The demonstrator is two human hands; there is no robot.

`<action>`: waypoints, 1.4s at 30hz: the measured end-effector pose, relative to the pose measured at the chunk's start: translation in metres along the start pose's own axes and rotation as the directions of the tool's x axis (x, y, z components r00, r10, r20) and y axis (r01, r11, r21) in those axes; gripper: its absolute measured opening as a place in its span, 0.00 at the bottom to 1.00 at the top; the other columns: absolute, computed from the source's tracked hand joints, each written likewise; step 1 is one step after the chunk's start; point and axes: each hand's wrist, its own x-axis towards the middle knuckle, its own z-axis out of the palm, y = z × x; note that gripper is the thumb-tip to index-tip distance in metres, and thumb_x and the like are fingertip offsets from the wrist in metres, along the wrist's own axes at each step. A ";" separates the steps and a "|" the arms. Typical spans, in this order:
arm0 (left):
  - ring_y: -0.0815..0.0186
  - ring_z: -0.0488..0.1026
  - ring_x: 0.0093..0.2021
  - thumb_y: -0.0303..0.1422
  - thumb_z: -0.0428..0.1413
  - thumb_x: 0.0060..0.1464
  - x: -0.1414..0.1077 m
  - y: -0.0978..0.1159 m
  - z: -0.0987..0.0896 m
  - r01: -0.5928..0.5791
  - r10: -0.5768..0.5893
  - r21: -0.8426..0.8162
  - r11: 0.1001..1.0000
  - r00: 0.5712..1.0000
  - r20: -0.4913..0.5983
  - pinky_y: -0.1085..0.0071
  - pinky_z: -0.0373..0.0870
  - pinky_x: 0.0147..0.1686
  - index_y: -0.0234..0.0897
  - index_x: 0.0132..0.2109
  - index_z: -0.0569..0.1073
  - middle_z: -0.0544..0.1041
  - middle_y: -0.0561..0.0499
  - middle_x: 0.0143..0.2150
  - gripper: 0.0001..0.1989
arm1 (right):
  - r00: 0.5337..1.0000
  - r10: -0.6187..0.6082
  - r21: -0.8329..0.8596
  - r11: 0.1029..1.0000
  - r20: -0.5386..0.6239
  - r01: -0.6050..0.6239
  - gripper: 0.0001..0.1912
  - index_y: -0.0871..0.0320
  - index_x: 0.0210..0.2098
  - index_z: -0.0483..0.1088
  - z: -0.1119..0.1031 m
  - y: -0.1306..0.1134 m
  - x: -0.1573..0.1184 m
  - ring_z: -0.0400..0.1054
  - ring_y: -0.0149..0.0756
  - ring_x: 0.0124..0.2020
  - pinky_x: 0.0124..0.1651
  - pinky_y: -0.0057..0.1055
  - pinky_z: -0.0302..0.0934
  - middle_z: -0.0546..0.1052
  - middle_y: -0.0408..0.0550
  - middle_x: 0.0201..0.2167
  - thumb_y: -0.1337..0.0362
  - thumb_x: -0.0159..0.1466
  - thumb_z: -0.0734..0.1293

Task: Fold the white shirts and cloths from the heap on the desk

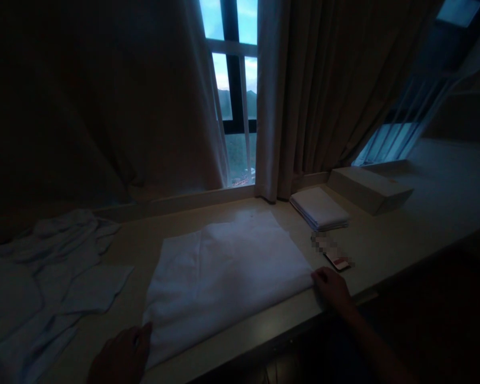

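Note:
A white cloth [228,272], folded into a rough rectangle, lies flat on the ledge in front of me. At its near right corner my right hand [332,288] is closed in a pinch on the edge. My left hand [122,354] grips the near left edge between thumb and fingers; dim light hides part of those fingers. A crumpled heap of white fabric [52,272] spreads over the ledge to the left. Beyond my right hand lies a small dark flat object [338,258], partly blurred out, with a neat folded stack of white cloth [320,208] behind it.
A pale box [370,189] stands on the ledge [264,333] at the back right. Heavy curtains [304,96] hang along the back, parted around a window [240,106]. The ledge's front edge drops away close to me, and the room is dark.

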 end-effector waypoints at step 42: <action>0.60 0.70 0.39 0.44 0.36 0.62 -0.011 -0.002 0.004 -0.089 0.092 0.074 0.993 0.995 -0.043 0.65 0.58 0.41 0.35 0.35 0.74 0.76 0.42 0.37 0.26 | 0.971 0.100 0.288 0.944 0.219 -0.162 0.19 0.56 0.33 0.75 -0.021 0.006 0.004 0.74 0.46 0.34 0.35 0.35 0.65 0.80 0.49 0.30 0.51 0.46 0.70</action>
